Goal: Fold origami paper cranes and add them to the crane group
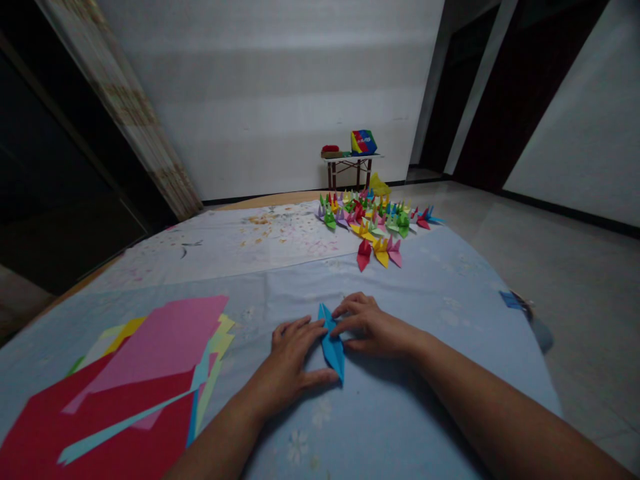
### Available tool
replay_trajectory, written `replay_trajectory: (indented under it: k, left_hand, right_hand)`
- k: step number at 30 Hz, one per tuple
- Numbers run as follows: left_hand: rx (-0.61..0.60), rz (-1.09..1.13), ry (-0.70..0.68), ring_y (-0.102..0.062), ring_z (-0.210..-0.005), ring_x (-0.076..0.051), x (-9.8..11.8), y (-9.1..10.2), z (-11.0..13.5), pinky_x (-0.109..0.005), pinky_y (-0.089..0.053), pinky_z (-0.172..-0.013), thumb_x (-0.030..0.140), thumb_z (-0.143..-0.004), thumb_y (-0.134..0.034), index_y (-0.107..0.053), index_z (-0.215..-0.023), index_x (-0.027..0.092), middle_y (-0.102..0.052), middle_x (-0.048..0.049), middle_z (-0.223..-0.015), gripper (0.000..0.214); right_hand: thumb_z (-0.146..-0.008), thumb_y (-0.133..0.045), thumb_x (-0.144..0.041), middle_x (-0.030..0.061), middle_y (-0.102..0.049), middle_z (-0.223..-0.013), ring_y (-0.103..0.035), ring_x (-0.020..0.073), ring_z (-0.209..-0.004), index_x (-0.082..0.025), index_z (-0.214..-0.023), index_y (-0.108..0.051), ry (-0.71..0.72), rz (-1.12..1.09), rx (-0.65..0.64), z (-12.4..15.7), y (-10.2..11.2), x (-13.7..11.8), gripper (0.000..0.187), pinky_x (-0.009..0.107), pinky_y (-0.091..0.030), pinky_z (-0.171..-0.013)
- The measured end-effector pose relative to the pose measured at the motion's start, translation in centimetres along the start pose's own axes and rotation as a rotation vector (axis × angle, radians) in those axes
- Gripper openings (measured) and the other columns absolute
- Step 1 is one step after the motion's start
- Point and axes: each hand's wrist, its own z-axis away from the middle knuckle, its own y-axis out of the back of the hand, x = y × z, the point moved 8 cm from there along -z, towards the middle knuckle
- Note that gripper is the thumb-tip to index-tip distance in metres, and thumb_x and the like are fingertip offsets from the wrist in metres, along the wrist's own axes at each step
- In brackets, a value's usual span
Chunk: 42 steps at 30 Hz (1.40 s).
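Well, the person kneels or sits at a pale blue cloth (425, 300) spread on the floor, with both hands low over one blue folded paper (333, 347). It is a narrow, pointed piece lying flat on the cloth in the near middle. Its long axis runs from near to far, with the far tip leaning a little left and the near tip a little right.

The left hand (295, 353) lies flat just left of it. Its fingers are loosely spread on the cloth, and its thumb reaches across to touch the paper by the near point. The right hand (373, 328) comes in from the right, level with the far half. Its fingers are curled and drawn together, with fingertips on the paper's right edge. I cannot tell whether they nip a flap or only press it down. Both hands touch the piece, and the right sits closer to the far tip.

Loose coloured sheets (150, 373), pink and red on top, are fanned out to the near left. A flock of paper cranes (375, 223) stands far off on the cloth. Beyond them, a small table (350, 160) by the wall carries a striped box (363, 142).
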Motion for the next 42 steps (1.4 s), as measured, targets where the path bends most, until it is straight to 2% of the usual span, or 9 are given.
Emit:
replay_trajectory:
  k: [3, 8, 10, 13, 15, 23, 27, 33, 42]
  left_hand:
    - [0.0, 0.009, 0.001, -0.028, -0.127, -0.027, -0.1, 0.0, -0.1, -0.047, -0.019, -0.102, 0.058, -0.07, -0.056, -0.042, -0.126, 0.03, -0.043, -0.0051, -0.135, 0.065]
    - [0.034, 0.025, -0.015, -0.035, -0.122, -0.027, 0.0, 0.3, -0.1, -0.044, -0.021, -0.1, 0.057, -0.061, -0.066, -0.046, -0.122, 0.03, -0.048, -0.0059, -0.131, 0.07]
    - [0.078, 0.018, -0.018, -0.042, -0.116, -0.025, 0.3, 0.6, -0.2, -0.042, -0.024, -0.098, 0.051, -0.066, -0.065, -0.051, -0.117, 0.028, -0.053, -0.005, -0.123, 0.058]
    - [0.152, -0.005, -0.008, -0.049, -0.106, -0.021, 0.6, 1.1, -0.5, -0.04, -0.028, -0.094, 0.04, -0.078, -0.056, -0.059, -0.104, 0.028, -0.061, -0.0025, -0.109, 0.029]
    - [0.176, -0.022, -0.008, -0.052, -0.1, -0.02, 0.9, 1.2, -0.7, -0.039, -0.03, -0.092, 0.035, -0.082, -0.051, -0.062, -0.097, 0.027, -0.063, -0.0019, -0.102, 0.02]
    - [0.196, -0.096, -0.015, -0.051, -0.095, -0.019, 1.3, 1.0, -0.8, -0.038, -0.032, -0.088, 0.027, -0.086, -0.043, -0.062, -0.093, 0.026, -0.062, -0.0024, -0.094, 0.02]
    - [0.231, -0.066, 0.056, -0.051, -0.09, -0.019, 0.9, 0.9, -1.0, -0.038, -0.033, -0.085, 0.029, -0.087, -0.041, -0.061, -0.084, 0.023, -0.06, -0.0022, -0.088, 0.021]
    - [0.263, -0.035, 0.145, -0.051, -0.089, -0.02, 0.4, 0.9, -1.2, -0.036, -0.035, -0.081, 0.031, -0.087, -0.039, -0.059, -0.08, 0.023, -0.058, -0.0021, -0.086, 0.023]
    - [0.305, -0.016, 0.18, -0.051, -0.088, -0.02, -0.1, 0.7, -1.3, -0.036, -0.037, -0.079, 0.031, -0.081, -0.051, -0.056, -0.078, 0.022, -0.057, -0.0005, -0.084, 0.011]
  right_hand:
    - [-0.076, -0.062, -0.031, 0.002, -0.059, -0.109, -0.039, 0.0233, -0.107, -0.032, -0.097, -0.066, 0.016, 0.028, 0.008, -0.2, -0.1, -0.2, 0.021, 0.041, -0.029, -0.09]
    - [-0.081, -0.057, -0.033, 0.0027, -0.063, -0.097, -0.045, 0.0199, -0.097, -0.028, -0.094, -0.067, 0.025, 0.01, 0.031, -0.4, -0.4, 0.0, 0.017, 0.035, -0.033, -0.083]
    - [-0.083, -0.055, -0.032, 0.003, -0.063, -0.095, -0.047, 0.0185, -0.093, -0.026, -0.093, -0.066, 0.023, -0.003, 0.049, -0.4, -0.4, 0.2, 0.017, 0.034, -0.034, -0.082]
    - [-0.084, -0.053, -0.032, 0.0043, -0.063, -0.092, -0.049, 0.018, -0.091, -0.023, -0.091, -0.066, 0.002, -0.009, 0.07, -0.5, -0.5, 0.6, 0.017, 0.033, -0.035, -0.08]
    - [-0.083, -0.053, -0.032, 0.0048, -0.063, -0.091, -0.049, 0.0182, -0.09, -0.021, -0.089, -0.065, -0.014, -0.011, 0.075, -0.6, -0.6, 0.8, 0.017, 0.032, -0.035, -0.079]
    - [-0.082, -0.055, -0.035, 0.0042, -0.061, -0.087, -0.046, 0.0178, -0.089, -0.02, -0.085, -0.065, -0.027, -0.004, 0.073, -0.5, -0.5, 1.1, 0.018, 0.031, -0.034, -0.078]
    - [-0.084, -0.052, -0.037, 0.0045, -0.06, -0.082, -0.046, 0.0178, -0.087, -0.019, -0.082, -0.065, -0.086, 0.026, 0.077, -0.7, -0.6, 1.4, 0.022, 0.031, -0.033, -0.076]
    - [-0.085, -0.047, -0.037, 0.0046, -0.061, -0.077, -0.047, 0.018, -0.083, -0.018, -0.075, -0.065, -0.202, 0.056, 0.05, -1.0, -1.3, 2.2, 0.028, 0.03, -0.03, -0.073]
    - [-0.083, -0.047, -0.036, 0.0057, -0.062, -0.076, -0.048, 0.019, -0.081, -0.018, -0.075, -0.065, -0.279, 0.133, 0.041, -1.5, -1.6, 2.3, 0.027, 0.029, -0.028, -0.07]
